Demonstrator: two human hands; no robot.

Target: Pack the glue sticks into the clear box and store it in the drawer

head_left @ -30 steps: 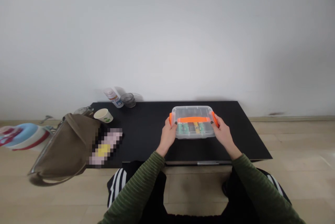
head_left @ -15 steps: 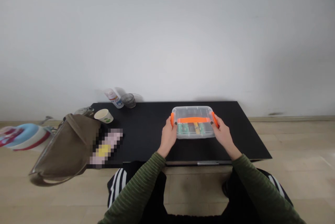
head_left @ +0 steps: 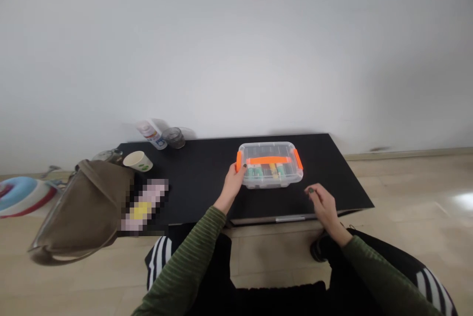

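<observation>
A clear plastic storage box with an orange handle and an orange latch at each end rests on the black table. Green and yellow items show through its lid. My left hand grips the box's left end, thumb on the lid's edge beside the latch, its other fingers mostly hidden. My right hand is off the box, above the table's front edge to the right. Its fingers are curled in, and nothing shows in them.
On the left of the black table stand a paper cup, a spray can and a dark glass bowl. A brown bag hangs over the left edge, with a blurred-out pink item beside it. A white wall rises behind.
My right hand has let go of the box's right latch and drawn back towards me, fingers curling. My left hand stays on the left end. The view has shifted slightly.
</observation>
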